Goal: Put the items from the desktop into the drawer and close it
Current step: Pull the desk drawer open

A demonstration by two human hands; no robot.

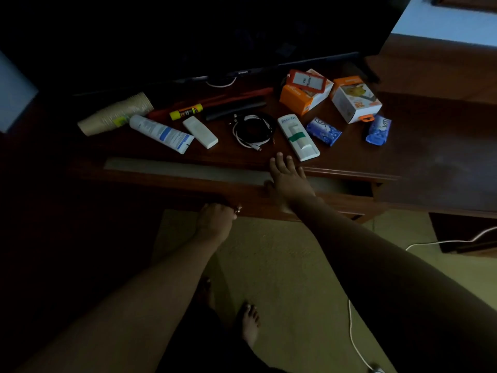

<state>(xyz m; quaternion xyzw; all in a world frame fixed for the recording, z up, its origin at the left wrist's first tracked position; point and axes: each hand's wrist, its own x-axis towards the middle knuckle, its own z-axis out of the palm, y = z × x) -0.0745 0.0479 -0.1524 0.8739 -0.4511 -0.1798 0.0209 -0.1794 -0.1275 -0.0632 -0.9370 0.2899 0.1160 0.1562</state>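
The wooden drawer stands partly pulled out under the desktop, its pale bottom showing. My left hand is shut on the drawer knob. My right hand reaches over the drawer front, fingers apart, fingertips at the desk edge just below the coiled cables and beside the white remote with green tape. Also on the desk lie a white tube, a small white remote, a glue stick, a stack of paper cups, two blue packets and two orange-white boxes.
A dark TV stands along the back of the desk. A red and a black long item lie under it. A white cable trails over the floor at the right. My bare feet stand on the yellowish floor.
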